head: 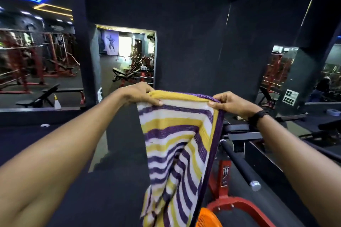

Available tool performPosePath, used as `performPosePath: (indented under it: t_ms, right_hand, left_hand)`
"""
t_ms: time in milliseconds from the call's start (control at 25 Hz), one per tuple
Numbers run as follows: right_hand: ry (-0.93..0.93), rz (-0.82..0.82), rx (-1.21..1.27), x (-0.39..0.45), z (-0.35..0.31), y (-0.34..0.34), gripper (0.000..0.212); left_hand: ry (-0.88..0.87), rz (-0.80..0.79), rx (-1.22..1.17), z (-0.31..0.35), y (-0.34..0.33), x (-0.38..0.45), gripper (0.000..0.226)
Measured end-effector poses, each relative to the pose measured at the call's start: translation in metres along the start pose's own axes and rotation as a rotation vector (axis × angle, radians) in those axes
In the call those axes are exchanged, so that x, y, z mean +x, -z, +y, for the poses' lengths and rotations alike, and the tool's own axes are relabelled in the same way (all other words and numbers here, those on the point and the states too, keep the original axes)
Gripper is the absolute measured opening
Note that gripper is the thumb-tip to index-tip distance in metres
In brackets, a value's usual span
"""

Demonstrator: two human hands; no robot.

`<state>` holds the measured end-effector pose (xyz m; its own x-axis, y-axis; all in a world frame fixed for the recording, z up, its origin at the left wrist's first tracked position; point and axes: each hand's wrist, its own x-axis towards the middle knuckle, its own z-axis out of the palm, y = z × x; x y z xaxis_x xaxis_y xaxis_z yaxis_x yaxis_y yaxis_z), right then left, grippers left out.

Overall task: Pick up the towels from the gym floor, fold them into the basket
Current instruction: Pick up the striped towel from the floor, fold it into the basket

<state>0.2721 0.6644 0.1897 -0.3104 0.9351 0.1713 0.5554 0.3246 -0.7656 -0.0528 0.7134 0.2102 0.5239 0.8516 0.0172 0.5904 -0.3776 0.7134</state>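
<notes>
A striped towel (175, 143) in purple, yellow and white hangs in front of me at chest height, its lower part doubled and draped downward. My left hand (140, 94) pinches its top left corner. At the top right corner, my right hand (230, 103), with a black band on the wrist, pinches the edge. The top edge is stretched between the two hands. An orange mesh basket (206, 217) shows at the bottom edge, partly hidden behind the towel.
A red and black gym machine (227, 180) with a padded black bar (238, 164) stands just right of the towel. Black benches (241, 131) lie behind it. A white spray bottle (57, 102) stands by the mirror at left. Dark floor (92, 190) stretches below my left arm.
</notes>
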Motion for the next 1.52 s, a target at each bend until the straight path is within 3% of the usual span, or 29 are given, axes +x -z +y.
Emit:
performPosePath:
  t_ms: [80,160,240,320,480,600,760,880,960,1080,1160,1240,1280,1400,1520]
  right_hand:
    - [-0.062,-0.074,-0.107,-0.001,0.005,-0.004,0.072]
    - [-0.035,-0.104,-0.142,0.005,0.004,-0.018,0.086]
    - [0.04,-0.075,-0.038,0.014,-0.007,-0.034,0.079]
    - [0.085,-0.03,0.154,0.023,-0.023,-0.044,0.049]
    - [0.173,0.124,0.271,0.038,-0.034,-0.05,0.019]
    - [0.179,0.243,0.386,0.038,-0.021,-0.046,0.024]
    - [0.067,0.158,0.446,0.039,-0.03,-0.048,0.025]
    - [0.042,0.25,0.34,0.051,-0.041,-0.053,0.015]
    - [0.065,0.354,0.215,0.056,-0.04,-0.048,0.021]
    - [0.104,0.485,0.16,0.057,-0.034,-0.039,0.024]
    - [0.108,0.635,0.101,0.054,-0.028,-0.028,0.022]
    - [0.075,0.742,-0.04,0.048,-0.023,-0.019,0.022]
    - [0.046,0.702,-0.105,0.046,-0.022,-0.018,0.022]
    - [-0.085,0.347,-0.322,0.048,-0.031,-0.032,0.029]
    - [-0.067,0.371,-0.457,0.05,-0.038,-0.023,0.03]
  left_hand:
    - [-0.091,0.081,-0.393,0.013,-0.008,0.003,0.028]
    - [-0.161,0.133,-0.523,0.032,-0.018,0.011,0.017]
    - [-0.217,0.124,-0.508,0.049,-0.025,0.023,0.014]
    - [-0.24,0.086,-0.475,0.059,-0.028,0.032,0.028]
    - [-0.193,0.107,-0.487,0.047,-0.03,0.04,0.047]
    - [-0.133,0.068,-0.551,0.021,-0.026,0.042,0.036]
    - [-0.231,0.056,-0.564,0.02,-0.031,0.054,0.048]
    - [-0.323,0.068,-0.473,0.019,-0.043,0.062,0.051]
    - [-0.326,0.049,-0.465,0.004,-0.054,0.07,0.043]
    - [-0.322,-0.119,-0.243,-0.032,-0.071,0.086,0.031]
    - [-0.318,-0.054,-0.19,-0.047,-0.075,0.094,0.037]
    - [-0.314,0.074,-0.293,-0.044,-0.073,0.099,0.031]
    - [-0.33,0.113,-0.324,-0.036,-0.071,0.1,0.025]
    - [-0.418,0.169,-0.169,-0.006,-0.068,0.105,0.022]
    - [-0.397,0.287,-0.023,-0.008,-0.068,0.108,0.024]
